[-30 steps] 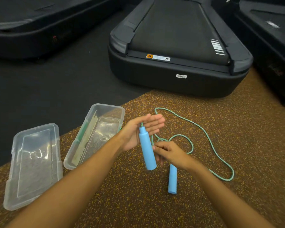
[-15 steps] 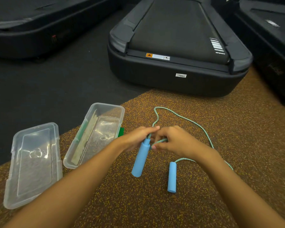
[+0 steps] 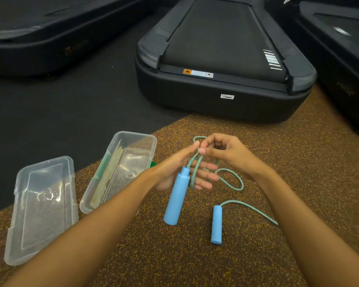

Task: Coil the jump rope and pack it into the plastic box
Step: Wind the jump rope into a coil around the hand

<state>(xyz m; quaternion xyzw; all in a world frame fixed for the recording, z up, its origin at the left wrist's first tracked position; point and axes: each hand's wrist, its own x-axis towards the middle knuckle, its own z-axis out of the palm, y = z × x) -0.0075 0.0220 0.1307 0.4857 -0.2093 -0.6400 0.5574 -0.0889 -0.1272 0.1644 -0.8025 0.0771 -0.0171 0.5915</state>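
Pinching braided teal rope [image 3: 195, 169]: right hand [image 3: 231, 154]; left hand [image 3: 203, 177] flat-fingered, smooth blue cylindrical handle [image 3: 177, 200] hanging.

Rope [image 3: 232, 180] was lost inside the right hand [image 3: 226, 152], then again under that forearm. Green scrap [image 3: 153, 164] beside the box [image 3: 133, 136] sat mostly behind the left wrist, unidentifiable. Treadmill [image 3: 216, 38] was cut off up top, its label [image 3: 227, 96] unreadable.

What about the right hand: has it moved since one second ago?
Yes. The right hand, pinching the rope, has risen in the view, away from the blue handle on the floor and toward the treadmill.
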